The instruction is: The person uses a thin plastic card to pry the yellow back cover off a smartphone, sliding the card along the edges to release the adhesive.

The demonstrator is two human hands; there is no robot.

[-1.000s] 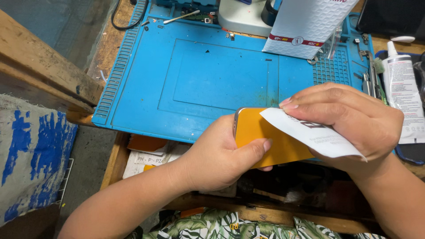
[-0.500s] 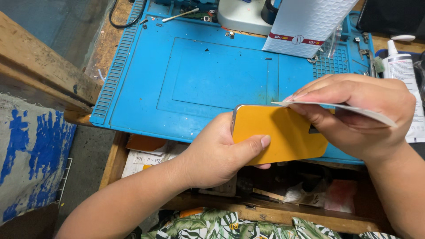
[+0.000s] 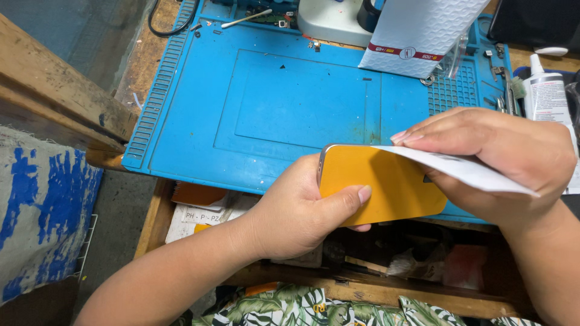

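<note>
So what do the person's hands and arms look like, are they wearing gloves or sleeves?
No gloves and no sleeves. The left hand and right hand are bare, and both forearms are uncovered as far as the picture shows. No rings, watch or bracelets show. The fingernails are short and plain.

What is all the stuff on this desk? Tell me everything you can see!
Phone-shaped slab: one, orange, held over the mat's near edge.
White sheet: one, over the slab's right end.
Work mat: one, blue, covering the desk.
White padded pouch: one, top right of the mat.
Glue bottle: one, white, right edge.
Cable: one, black, top left.
Open drawer: one, cluttered, under the mat.
Left hand: grips the slab.
Right hand: pinches the sheet.
</note>
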